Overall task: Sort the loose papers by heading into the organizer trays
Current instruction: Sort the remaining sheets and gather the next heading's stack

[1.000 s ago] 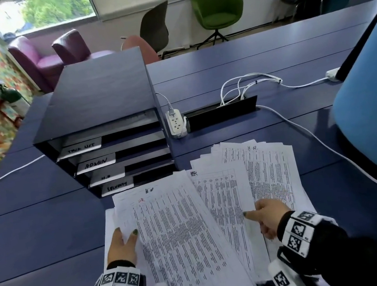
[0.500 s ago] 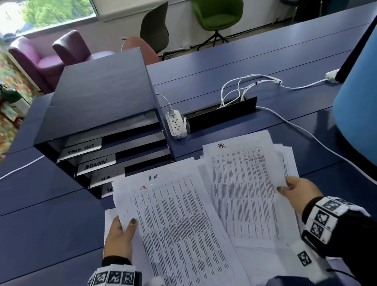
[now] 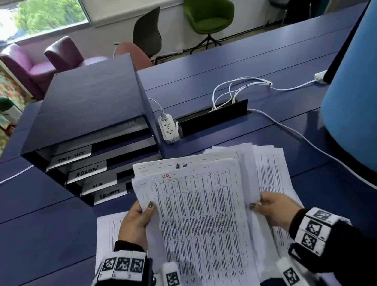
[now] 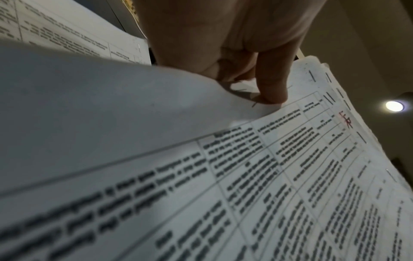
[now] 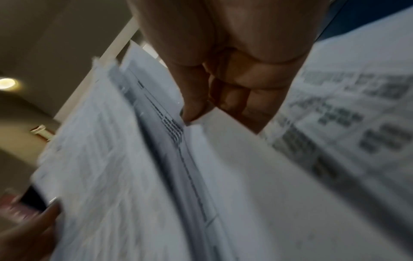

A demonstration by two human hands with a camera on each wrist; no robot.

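Note:
Both hands hold a stack of printed papers (image 3: 200, 218) lifted in front of me, its top sheet headed "HR" in red. My left hand (image 3: 136, 219) pinches the stack's left edge, thumb on top; the same papers (image 4: 290, 167) fill the left wrist view. On the right edge my right hand (image 3: 268, 208) pinches the papers (image 5: 145, 176) between thumb and fingers. More loose sheets (image 3: 271, 170) lie on the desk under and right of the stack. The dark organizer (image 3: 90, 108) stands at the left, its trays labelled TASK LIST, ADMIN (image 3: 87, 172), H.R (image 3: 99, 185) and SECURITY.
A white power strip (image 3: 168, 128) stands right of the organizer beside a black cable box (image 3: 212, 116), with white cables running right. A large blue panel (image 3: 367, 93) rises at the right. Another sheet (image 3: 109, 231) lies on the desk (image 3: 38, 236) under my left hand.
My right hand brought its sheet leftward onto the left-hand pile. Both hands now hold the joined stack, raised closer to the organizer.

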